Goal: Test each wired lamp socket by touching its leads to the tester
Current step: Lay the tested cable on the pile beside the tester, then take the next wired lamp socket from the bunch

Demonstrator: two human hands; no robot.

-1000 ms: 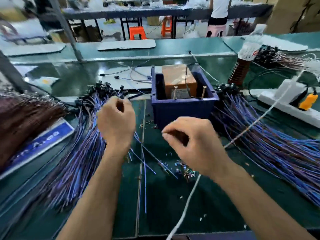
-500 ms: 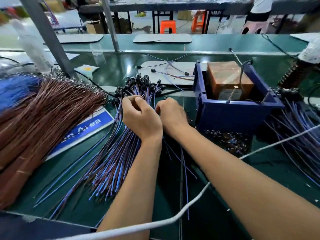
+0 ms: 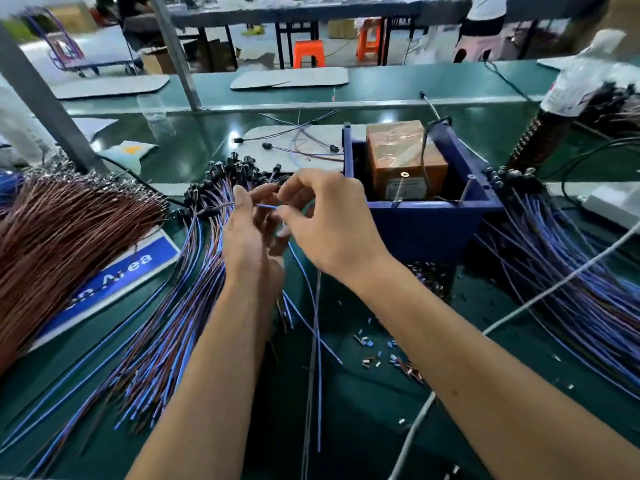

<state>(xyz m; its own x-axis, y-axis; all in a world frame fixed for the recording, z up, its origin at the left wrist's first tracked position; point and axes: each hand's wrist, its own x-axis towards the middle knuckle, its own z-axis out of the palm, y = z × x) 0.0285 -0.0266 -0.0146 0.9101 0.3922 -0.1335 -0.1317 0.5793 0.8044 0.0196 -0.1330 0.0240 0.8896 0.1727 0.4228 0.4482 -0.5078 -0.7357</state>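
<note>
Both hands pinch one blue lead lying crosswise between left hand and right hand; the tester sits just right, nearer the right hand

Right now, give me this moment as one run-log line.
stage: picking next socket | left hand: holds wires | right hand: pinches blue lead | tester: untouched | untested pile: left

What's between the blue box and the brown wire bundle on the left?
In the head view, the pile of blue-wired sockets and both hands, left and right, lie between the blue box and brown bundle.
</note>
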